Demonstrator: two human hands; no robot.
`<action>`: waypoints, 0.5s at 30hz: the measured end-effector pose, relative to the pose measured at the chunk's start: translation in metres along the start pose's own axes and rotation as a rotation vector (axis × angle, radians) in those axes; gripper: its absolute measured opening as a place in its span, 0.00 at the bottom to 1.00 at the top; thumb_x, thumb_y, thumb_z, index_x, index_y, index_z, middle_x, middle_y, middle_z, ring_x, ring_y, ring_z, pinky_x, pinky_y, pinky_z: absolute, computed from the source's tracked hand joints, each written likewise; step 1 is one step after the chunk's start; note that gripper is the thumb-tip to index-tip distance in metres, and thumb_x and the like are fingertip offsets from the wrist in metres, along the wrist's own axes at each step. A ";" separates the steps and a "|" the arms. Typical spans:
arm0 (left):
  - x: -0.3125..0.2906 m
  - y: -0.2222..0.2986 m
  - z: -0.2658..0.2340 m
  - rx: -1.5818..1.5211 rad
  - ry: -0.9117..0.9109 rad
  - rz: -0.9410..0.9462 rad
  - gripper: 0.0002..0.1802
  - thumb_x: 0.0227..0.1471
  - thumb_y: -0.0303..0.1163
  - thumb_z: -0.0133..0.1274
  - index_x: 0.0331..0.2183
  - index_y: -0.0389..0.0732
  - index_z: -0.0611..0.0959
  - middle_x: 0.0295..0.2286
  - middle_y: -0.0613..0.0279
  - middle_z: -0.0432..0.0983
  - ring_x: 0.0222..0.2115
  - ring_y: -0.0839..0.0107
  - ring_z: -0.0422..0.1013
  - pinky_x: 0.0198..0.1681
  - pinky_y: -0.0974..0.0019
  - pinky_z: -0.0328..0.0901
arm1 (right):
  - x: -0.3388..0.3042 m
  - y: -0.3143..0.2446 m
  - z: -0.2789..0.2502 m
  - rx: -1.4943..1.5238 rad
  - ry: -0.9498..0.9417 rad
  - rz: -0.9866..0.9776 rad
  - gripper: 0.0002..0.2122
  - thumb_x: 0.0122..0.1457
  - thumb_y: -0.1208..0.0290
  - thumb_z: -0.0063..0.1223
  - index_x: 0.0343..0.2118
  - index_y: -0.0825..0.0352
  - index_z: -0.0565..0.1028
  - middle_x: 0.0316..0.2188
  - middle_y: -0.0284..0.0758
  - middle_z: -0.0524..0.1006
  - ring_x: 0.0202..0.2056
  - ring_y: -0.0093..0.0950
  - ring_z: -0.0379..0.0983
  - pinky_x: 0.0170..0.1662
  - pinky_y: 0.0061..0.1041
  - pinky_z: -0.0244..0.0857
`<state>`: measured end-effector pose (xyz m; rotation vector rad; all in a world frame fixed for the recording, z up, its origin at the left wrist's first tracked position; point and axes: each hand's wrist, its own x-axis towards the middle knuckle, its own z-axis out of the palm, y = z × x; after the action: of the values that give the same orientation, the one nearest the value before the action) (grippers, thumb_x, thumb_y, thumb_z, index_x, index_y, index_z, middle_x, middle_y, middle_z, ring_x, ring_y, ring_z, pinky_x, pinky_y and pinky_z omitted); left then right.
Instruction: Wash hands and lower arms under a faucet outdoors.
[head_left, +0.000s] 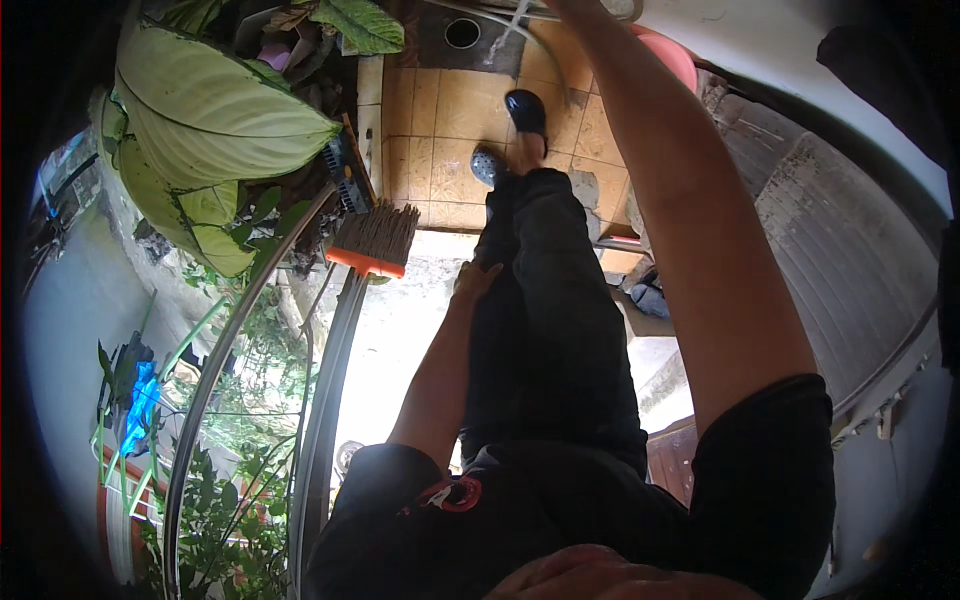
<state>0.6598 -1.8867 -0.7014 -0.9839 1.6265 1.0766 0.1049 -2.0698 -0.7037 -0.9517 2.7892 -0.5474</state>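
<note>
Overhead, the view looks straight down the person's body to a tiled floor [440, 130] at the far end, with a metal railing [240, 340] and large-leaved plants [200, 110] on the left. The right arm reaches far across the frame toward a pink basin [675, 55] at the far right; the right hand itself passes out of the top edge, so whether it is open or closed, and what it holds, cannot be told. A thin stream of water [505, 35] falls just left of that arm, near a round floor drain [462, 32]. The left hand [475, 280] rests flat and open on the left thigh, holding nothing. An orange-backed broom [375, 240] leans against the railing, near the left hand but apart from it.

Judged from the posture, steady work here calls for both feet planted on the tiles, the left hand bracing the leg, and the reach kept short so that balance is not lost over the wet floor.
</note>
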 end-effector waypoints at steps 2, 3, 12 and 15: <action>-0.002 0.015 0.003 0.003 0.010 -0.002 0.40 0.52 0.64 0.46 0.56 0.45 0.67 0.49 0.43 0.69 0.50 0.44 0.66 0.52 0.50 0.64 | -0.003 0.011 -0.016 -0.069 -0.059 0.001 0.19 0.63 0.57 0.36 0.46 0.70 0.65 0.25 0.45 0.78 0.28 0.43 0.76 0.31 0.44 0.70; -0.005 0.013 0.003 0.002 0.033 -0.036 0.37 0.53 0.62 0.46 0.54 0.44 0.71 0.48 0.43 0.70 0.48 0.45 0.68 0.50 0.50 0.65 | -0.009 0.005 -0.021 -0.106 -0.131 -0.007 0.21 0.63 0.55 0.37 0.47 0.70 0.65 0.24 0.45 0.78 0.27 0.42 0.76 0.30 0.43 0.70; -0.048 0.014 -0.010 0.093 0.214 0.163 0.25 0.59 0.54 0.42 0.39 0.41 0.79 0.27 0.49 0.78 0.29 0.53 0.76 0.34 0.50 0.69 | -0.058 -0.004 -0.070 -0.088 0.040 -0.143 0.26 0.61 0.51 0.44 0.50 0.72 0.65 0.28 0.48 0.78 0.28 0.42 0.77 0.31 0.41 0.71; -0.035 -0.029 -0.019 -0.607 0.100 -0.014 0.24 0.62 0.51 0.40 0.38 0.39 0.78 0.20 0.54 0.77 0.19 0.67 0.73 0.23 0.61 0.67 | -0.134 0.006 -0.010 0.252 0.032 -0.041 0.20 0.61 0.52 0.45 0.36 0.70 0.69 0.30 0.52 0.76 0.34 0.48 0.75 0.37 0.46 0.70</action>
<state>0.6912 -1.9085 -0.6703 -1.4531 1.3853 1.5778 0.2047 -1.9807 -0.6939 -0.9529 2.6494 -0.9018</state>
